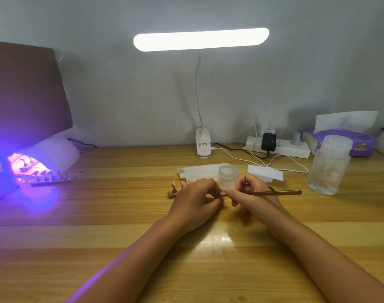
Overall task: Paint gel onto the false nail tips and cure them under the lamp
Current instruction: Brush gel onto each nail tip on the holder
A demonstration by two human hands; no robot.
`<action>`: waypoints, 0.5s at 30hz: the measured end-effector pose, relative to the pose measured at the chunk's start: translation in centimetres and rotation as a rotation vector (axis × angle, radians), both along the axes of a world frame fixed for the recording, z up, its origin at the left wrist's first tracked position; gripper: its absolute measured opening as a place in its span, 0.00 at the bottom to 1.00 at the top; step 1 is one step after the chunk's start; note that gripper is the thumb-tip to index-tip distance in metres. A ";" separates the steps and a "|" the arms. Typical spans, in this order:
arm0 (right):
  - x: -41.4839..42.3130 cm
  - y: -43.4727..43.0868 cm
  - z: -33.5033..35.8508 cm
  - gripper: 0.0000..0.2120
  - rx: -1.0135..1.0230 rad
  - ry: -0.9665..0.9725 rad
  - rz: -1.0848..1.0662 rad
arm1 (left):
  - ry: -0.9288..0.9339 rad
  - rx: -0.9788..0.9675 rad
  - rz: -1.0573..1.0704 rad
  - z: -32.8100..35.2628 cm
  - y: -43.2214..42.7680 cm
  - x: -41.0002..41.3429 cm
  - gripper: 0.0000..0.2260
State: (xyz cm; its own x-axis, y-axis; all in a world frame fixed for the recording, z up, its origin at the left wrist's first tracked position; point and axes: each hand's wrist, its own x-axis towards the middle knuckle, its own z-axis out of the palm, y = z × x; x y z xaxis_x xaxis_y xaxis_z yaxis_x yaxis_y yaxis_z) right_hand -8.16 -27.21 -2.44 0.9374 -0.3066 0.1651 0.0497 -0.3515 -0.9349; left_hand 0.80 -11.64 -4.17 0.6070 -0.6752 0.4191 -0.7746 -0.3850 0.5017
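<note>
My right hand [250,193] grips a brown gel brush [278,192], its handle pointing right and its tip at my left fingertips. My left hand [197,197] pinches a small nail stand there; the nail tip on it is hidden by my fingers. Just left of that hand a wooden holder [172,194] carries pink false nail tips [177,183] on pegs. A small clear gel jar [228,174] stands behind my hands. At far left the white curing lamp [51,156] glows purple, with a second strip of nail tips [53,179] lying half inside its mouth.
A white clip desk lamp [203,143] shines above the wooden table [121,215]. White wipes [265,172] lie behind the jar. A tall clear bottle [329,167], a power strip [278,147] with cables and a purple tissue box [343,141] stand at right. A brown board [27,90] leans at left.
</note>
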 end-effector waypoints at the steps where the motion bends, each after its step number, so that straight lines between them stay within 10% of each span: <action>1: 0.0 0.1 0.0 0.09 -0.008 0.002 0.006 | -0.004 0.005 0.003 0.0 0.0 0.0 0.04; 15: 0.4 0.1 -0.3 0.07 -0.041 0.016 -0.051 | -0.004 0.000 -0.003 -0.1 0.0 0.0 0.03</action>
State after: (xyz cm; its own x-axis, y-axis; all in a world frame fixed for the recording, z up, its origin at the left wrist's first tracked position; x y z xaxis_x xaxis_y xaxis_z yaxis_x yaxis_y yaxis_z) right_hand -7.75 -27.15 -2.72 0.9235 -0.3471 0.1635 0.0159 -0.3912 -0.9202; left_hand 0.76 -11.65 -4.27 0.6033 -0.6768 0.4219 -0.7779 -0.3827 0.4984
